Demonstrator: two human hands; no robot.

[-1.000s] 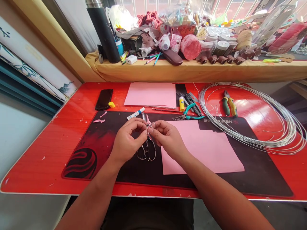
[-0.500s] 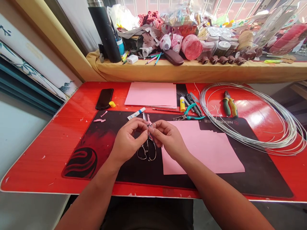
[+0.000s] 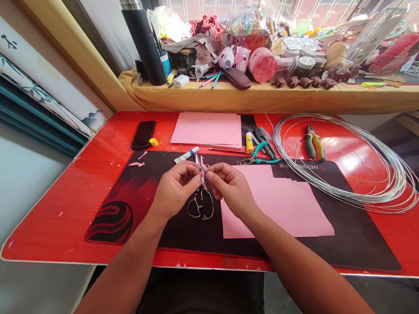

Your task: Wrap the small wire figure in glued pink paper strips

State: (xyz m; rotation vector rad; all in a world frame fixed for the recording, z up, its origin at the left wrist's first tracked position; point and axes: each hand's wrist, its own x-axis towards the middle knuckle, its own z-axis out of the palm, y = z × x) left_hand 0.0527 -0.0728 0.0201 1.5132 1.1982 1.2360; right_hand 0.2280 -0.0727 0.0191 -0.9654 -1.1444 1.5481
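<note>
My left hand (image 3: 175,189) and my right hand (image 3: 231,189) meet over the dark mat, thumbs and fingertips pinched together. Between them is a small piece of looped wire with pink paper (image 3: 204,169); its exact shape is too small to make out. Directly below lie scissors (image 3: 202,201), handles toward me, their middle partly covered by the fingers and the held piece. A white and blue glue tube (image 3: 186,155) rests just beyond my left hand. Under my right forearm a pink paper sheet (image 3: 281,205) lies flat.
A large coil of silver wire (image 3: 397,174) spreads on the right, with green-yellow pliers (image 3: 314,143) inside it. Teal-handled pliers (image 3: 262,153), a glue stick (image 3: 249,143), more pink paper (image 3: 206,128) and a phone (image 3: 143,135) lie farther back. Crafts crowd the sill.
My fingertips have parted slightly, showing more of the pink and wire piece between them. Both hands stay in almost the same place; nothing else has visibly moved.
</note>
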